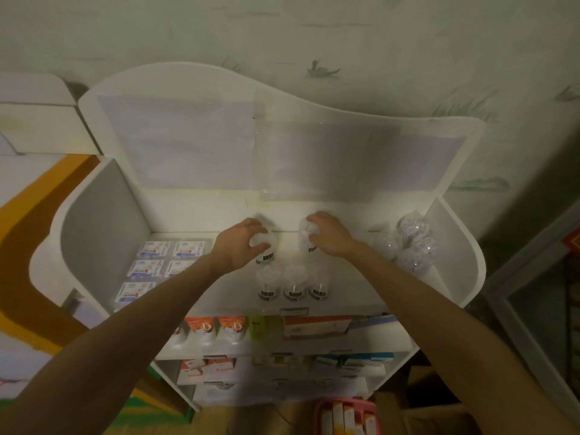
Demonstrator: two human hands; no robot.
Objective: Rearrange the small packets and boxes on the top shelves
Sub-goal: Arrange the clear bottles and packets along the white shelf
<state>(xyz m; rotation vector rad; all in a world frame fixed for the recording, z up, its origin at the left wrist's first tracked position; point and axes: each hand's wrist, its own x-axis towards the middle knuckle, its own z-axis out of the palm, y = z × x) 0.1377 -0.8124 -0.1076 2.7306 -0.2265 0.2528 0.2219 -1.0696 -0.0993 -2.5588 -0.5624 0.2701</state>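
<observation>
On the white top shelf (219,296), my left hand (240,244) grips a clear plastic jar (266,250) from above. My right hand (328,235) grips a second clear jar (305,237) just to the right. In front of them stands a row of three more clear jars (293,284) with dark labels. Several flat white-and-blue packets (157,262) lie in rows on the shelf's left part. A cluster of clear jars (411,243) fills the right end.
Curved white side panels (100,215) and a tall back panel (251,146) enclose the top shelf. Lower shelves hold orange pouches (216,329), a yellow-green box and flat boxes (317,326). A pink basket (348,416) with boxes sits on the floor.
</observation>
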